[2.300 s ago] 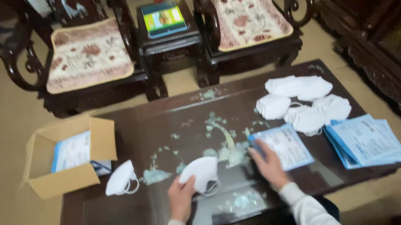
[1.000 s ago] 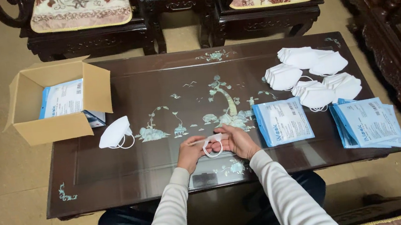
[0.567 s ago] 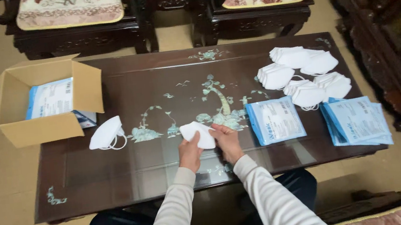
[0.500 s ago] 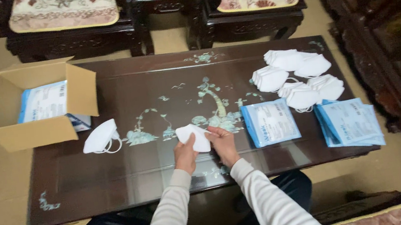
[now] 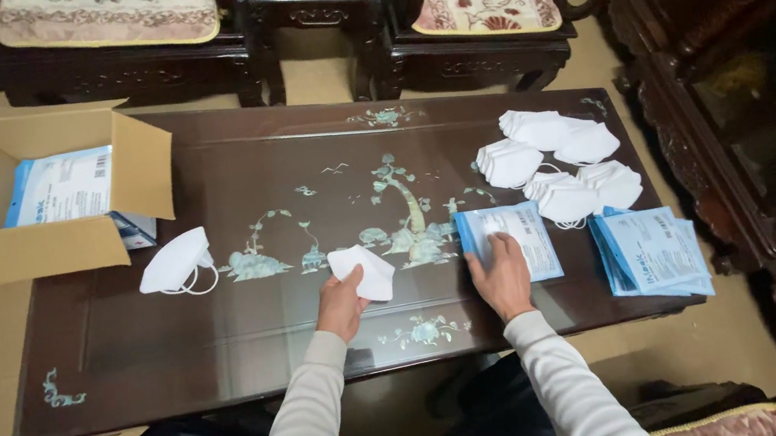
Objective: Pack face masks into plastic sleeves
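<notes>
My left hand (image 5: 342, 302) holds a folded white face mask (image 5: 365, 270) just above the dark inlaid coffee table (image 5: 226, 334). My right hand (image 5: 502, 275) lies flat on a light blue packet (image 5: 518, 230) to the right of it, fingers spread. Another white mask (image 5: 176, 264) lies alone on the table to the left. A pile of several white masks (image 5: 557, 165) sits at the table's far right, with a stack of blue packets (image 5: 655, 254) beside it near the right edge.
An open cardboard box (image 5: 50, 245) with a blue-and-white packet (image 5: 63, 185) inside stands at the table's left end. Two carved wooden chairs with floral cushions (image 5: 107, 16) stand behind the table. Dark wooden furniture (image 5: 746, 109) runs along the right side.
Both hands were folding the mask together in front of me. Now the left hand keeps the mask alone and the right hand has moved right onto the blue packet.
</notes>
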